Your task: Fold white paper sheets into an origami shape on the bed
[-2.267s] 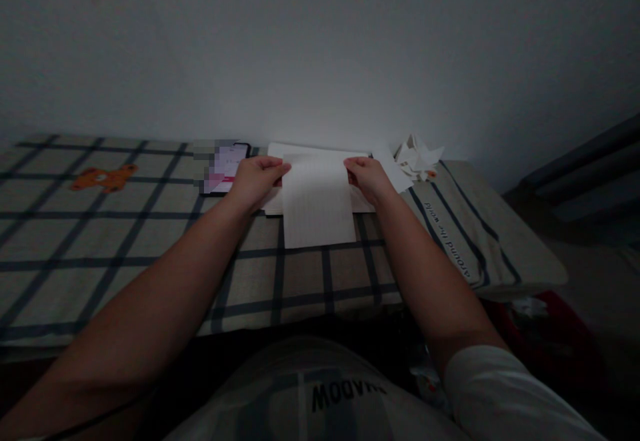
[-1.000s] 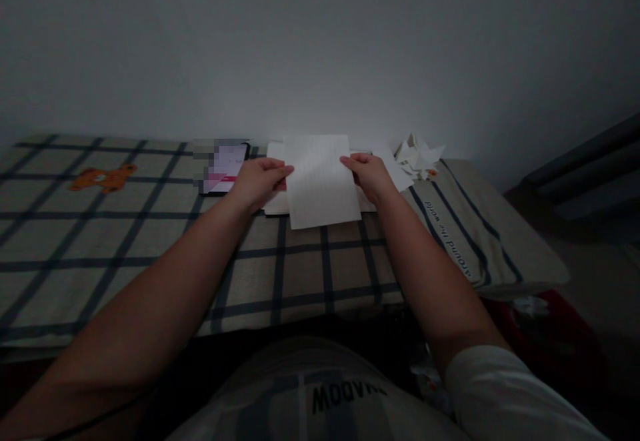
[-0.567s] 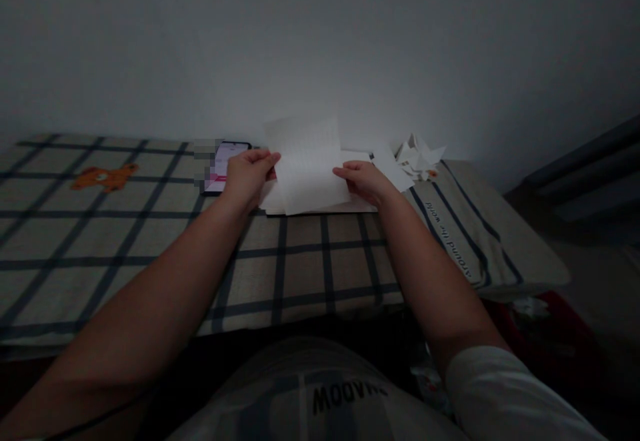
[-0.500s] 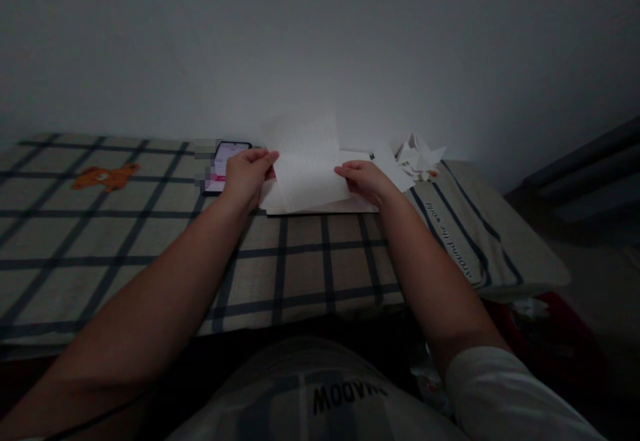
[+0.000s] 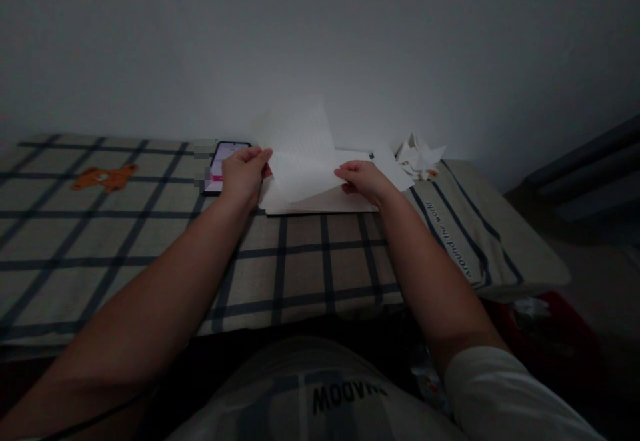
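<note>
Paper sheet [image 5: 303, 151] lifted at centre frame, tilted up on its far edge, pinched on both sides. Left hand [image 5: 243, 175] clamped on the sheet's left edge, thumb over fingers; right hand [image 5: 363, 179] closed on the lower right corner. Lined on its face, by the look of it, though too dim to be sure.

Only the head view to go through. Under the sheet, a stack of paper [image 5: 320, 199] lying flat on the checked bedcover [image 5: 150, 241], just in front of the pale wall across the upper half of the frame. Left of the hands, a phone [image 5: 223, 161] with a lit screen, partly hidden by the left hand. Right of centre, a small heap of folded paper shapes [image 5: 417, 154], near the stack but apart from it. Far left, an orange bear print [image 5: 103, 177] on the cover. Bottom of the frame, both forearms and a pale shirt with lettering.

Step in hand, by the look of things: taking one sheet off the stack and bringing it clear. Next move likely calls for keeping both pinches even so the sheet does not buckle, then setting it flat on bare cover nearer the body, square to the edge.
</note>
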`<state>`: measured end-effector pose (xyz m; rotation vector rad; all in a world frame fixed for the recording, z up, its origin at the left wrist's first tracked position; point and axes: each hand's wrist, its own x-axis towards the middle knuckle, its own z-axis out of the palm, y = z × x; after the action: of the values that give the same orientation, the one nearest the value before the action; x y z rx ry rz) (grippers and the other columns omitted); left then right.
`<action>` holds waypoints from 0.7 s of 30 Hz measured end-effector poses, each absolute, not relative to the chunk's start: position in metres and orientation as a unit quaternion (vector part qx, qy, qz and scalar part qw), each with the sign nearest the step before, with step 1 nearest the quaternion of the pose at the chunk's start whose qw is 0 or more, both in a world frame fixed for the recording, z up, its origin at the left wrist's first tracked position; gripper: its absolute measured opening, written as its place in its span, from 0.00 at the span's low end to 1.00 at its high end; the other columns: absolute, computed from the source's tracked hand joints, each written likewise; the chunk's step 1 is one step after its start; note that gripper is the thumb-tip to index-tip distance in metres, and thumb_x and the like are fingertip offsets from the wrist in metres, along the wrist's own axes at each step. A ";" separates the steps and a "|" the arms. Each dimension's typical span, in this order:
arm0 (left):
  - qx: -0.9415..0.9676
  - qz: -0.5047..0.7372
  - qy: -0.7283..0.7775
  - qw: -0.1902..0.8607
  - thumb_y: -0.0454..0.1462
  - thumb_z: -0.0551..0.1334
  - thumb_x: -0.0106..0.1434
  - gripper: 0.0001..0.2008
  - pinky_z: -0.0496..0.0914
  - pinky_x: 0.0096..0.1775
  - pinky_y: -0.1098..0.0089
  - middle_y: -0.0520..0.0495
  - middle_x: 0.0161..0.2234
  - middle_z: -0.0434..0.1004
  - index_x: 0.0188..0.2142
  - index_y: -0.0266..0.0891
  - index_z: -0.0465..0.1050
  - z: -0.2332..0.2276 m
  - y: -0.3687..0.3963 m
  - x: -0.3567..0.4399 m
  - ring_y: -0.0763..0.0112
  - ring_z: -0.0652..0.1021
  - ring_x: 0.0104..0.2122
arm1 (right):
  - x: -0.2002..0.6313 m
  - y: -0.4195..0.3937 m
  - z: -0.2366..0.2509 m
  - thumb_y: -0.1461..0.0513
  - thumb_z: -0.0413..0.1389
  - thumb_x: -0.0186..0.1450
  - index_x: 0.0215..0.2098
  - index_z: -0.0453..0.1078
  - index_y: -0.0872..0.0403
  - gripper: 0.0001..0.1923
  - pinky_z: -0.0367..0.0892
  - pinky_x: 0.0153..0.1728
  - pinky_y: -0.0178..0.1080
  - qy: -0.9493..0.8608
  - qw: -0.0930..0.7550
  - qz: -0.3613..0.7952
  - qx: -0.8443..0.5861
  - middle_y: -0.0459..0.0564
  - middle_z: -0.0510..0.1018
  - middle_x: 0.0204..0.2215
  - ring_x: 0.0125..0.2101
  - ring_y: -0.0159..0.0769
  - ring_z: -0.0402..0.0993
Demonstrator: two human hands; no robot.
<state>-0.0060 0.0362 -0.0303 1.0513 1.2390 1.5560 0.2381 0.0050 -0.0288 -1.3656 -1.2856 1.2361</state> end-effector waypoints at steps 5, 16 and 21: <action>0.421 0.620 0.511 0.420 0.35 0.68 0.57 0.06 0.69 0.27 0.75 0.53 0.25 0.74 0.27 0.39 0.71 -0.029 0.037 -0.007 0.78 0.72 0.23 | 0.241 0.002 -0.028 0.58 0.57 0.68 0.21 0.63 0.52 0.18 0.51 0.20 0.34 -0.597 0.372 0.453 -0.547 0.42 0.64 0.14 0.17 0.26 0.57; 0.437 0.601 0.497 0.448 0.29 0.67 0.54 0.08 0.68 0.26 0.73 0.54 0.20 0.70 0.23 0.38 0.72 -0.026 0.033 -0.005 0.79 0.68 0.19 | 0.247 0.007 -0.029 0.55 0.59 0.65 0.24 0.69 0.54 0.15 0.57 0.24 0.33 -0.580 0.416 0.498 -0.493 0.43 0.67 0.19 0.20 0.27 0.60; 0.478 0.578 0.488 0.447 0.33 0.69 0.52 0.07 0.63 0.21 0.75 0.54 0.19 0.69 0.23 0.39 0.73 -0.032 0.032 -0.004 0.78 0.68 0.18 | 0.241 0.006 -0.027 0.62 0.61 0.63 0.28 0.71 0.54 0.06 0.60 0.26 0.31 -0.539 0.475 0.493 -0.492 0.41 0.70 0.23 0.23 0.25 0.62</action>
<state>-0.0041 0.0322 -0.0316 1.1824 1.2083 1.4311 0.2412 0.0064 -0.0274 -1.2019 -1.3173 1.2043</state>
